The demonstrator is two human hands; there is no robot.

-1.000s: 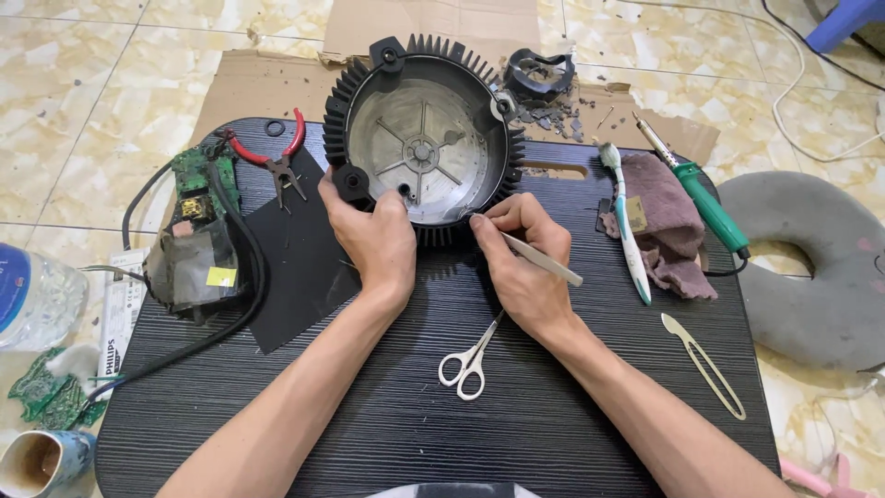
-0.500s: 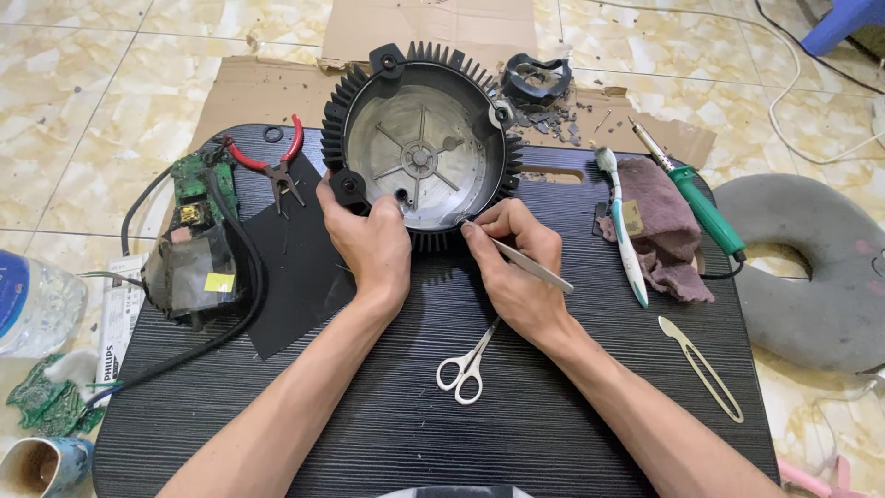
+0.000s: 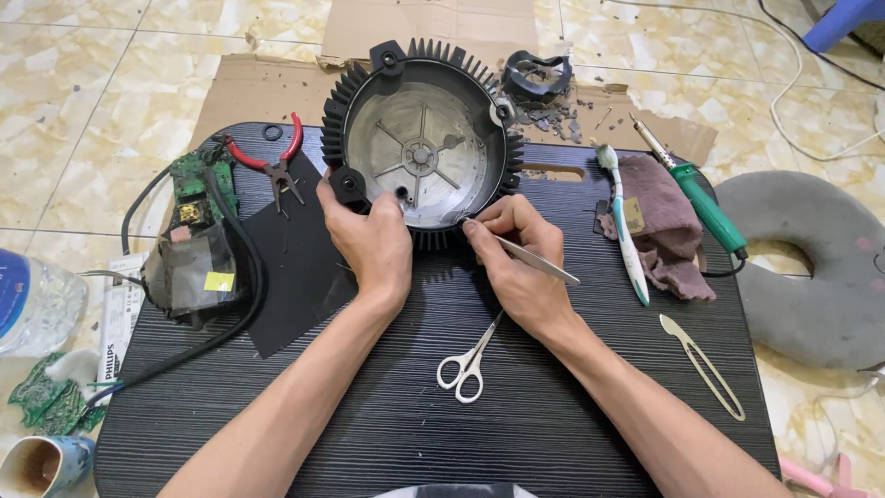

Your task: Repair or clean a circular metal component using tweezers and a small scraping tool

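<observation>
On the black worktop (image 3: 572, 424), the left hand (image 3: 373, 244) is gripping the finned round housing (image 3: 419, 152) at its near rim, while the right hand (image 3: 516, 263) is pinching metal tweezers (image 3: 535, 263) against that rim.

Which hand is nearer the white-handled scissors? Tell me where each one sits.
Right. The right hand, holding a thin metal tool, lies just above the scissors. The left hand grips the finned round housing farther up-left.
</observation>
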